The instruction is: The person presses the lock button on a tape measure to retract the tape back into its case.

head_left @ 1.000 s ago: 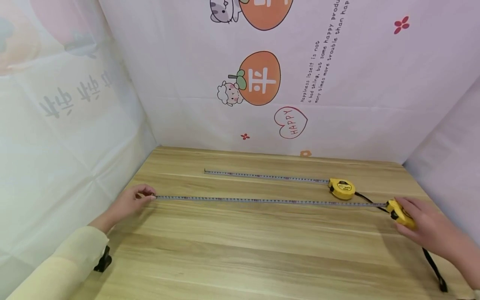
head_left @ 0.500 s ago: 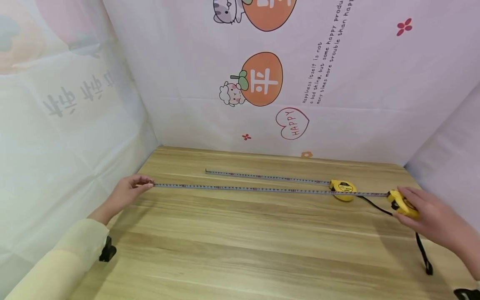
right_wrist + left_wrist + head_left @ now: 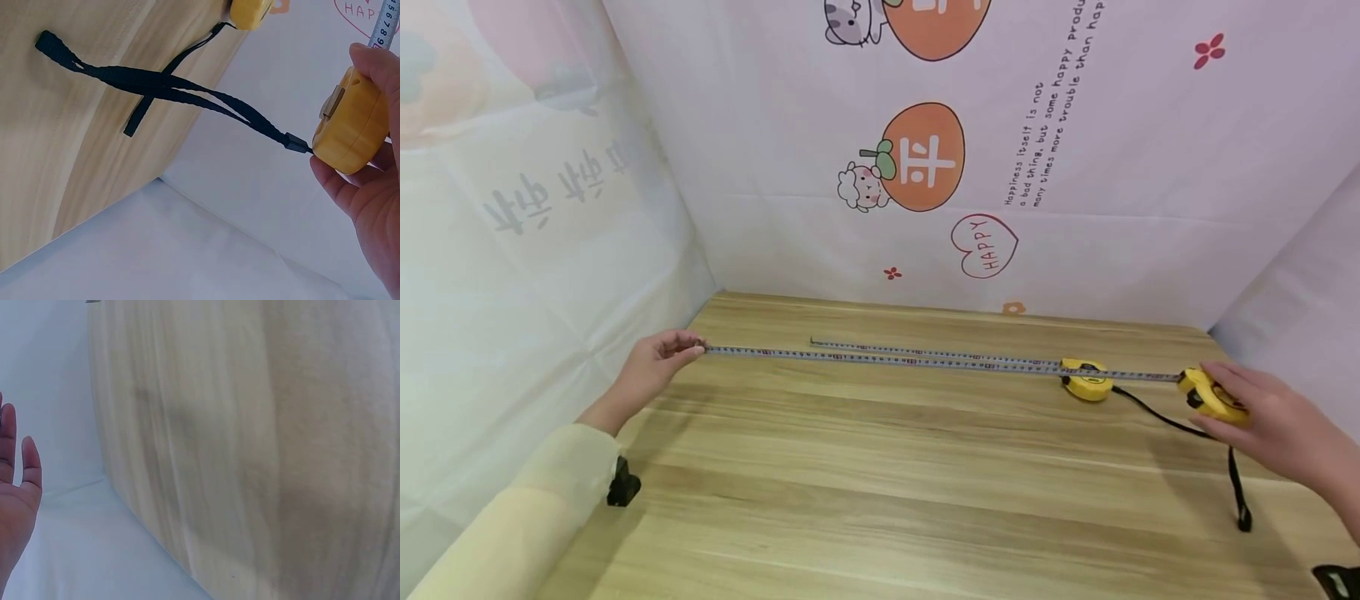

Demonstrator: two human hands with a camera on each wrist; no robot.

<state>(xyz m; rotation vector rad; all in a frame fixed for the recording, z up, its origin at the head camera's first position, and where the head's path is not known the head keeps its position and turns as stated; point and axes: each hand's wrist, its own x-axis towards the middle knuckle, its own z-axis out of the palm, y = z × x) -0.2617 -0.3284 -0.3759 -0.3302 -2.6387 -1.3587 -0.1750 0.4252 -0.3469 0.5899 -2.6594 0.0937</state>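
Observation:
My right hand (image 3: 1273,412) grips a yellow tape measure (image 3: 1213,396) above the table's right side; its black wrist strap (image 3: 187,94) dangles in the right wrist view. From that case the blade (image 3: 947,363) stretches left, straight and raised over the wood. At its far end my left hand (image 3: 658,367) pinches the tip between thumb and fingers. A second yellow tape measure (image 3: 1086,385) lies on the table behind, its shorter blade (image 3: 891,347) pulled out to the left. The held blade passes in front of the second case. In the left wrist view only part of the left hand (image 3: 15,494) shows.
The wooden table (image 3: 880,500) carries the second tape measure, with that one's black strap (image 3: 1161,412) trailing right. White printed cloth (image 3: 775,167) walls off the back and both sides. A black wrist camera (image 3: 622,483) sits at the left sleeve.
Both hands have moved away from me toward the back of the table. The held blade has risen with them, from in front of the second tape's blade to nearly alongside it in view.

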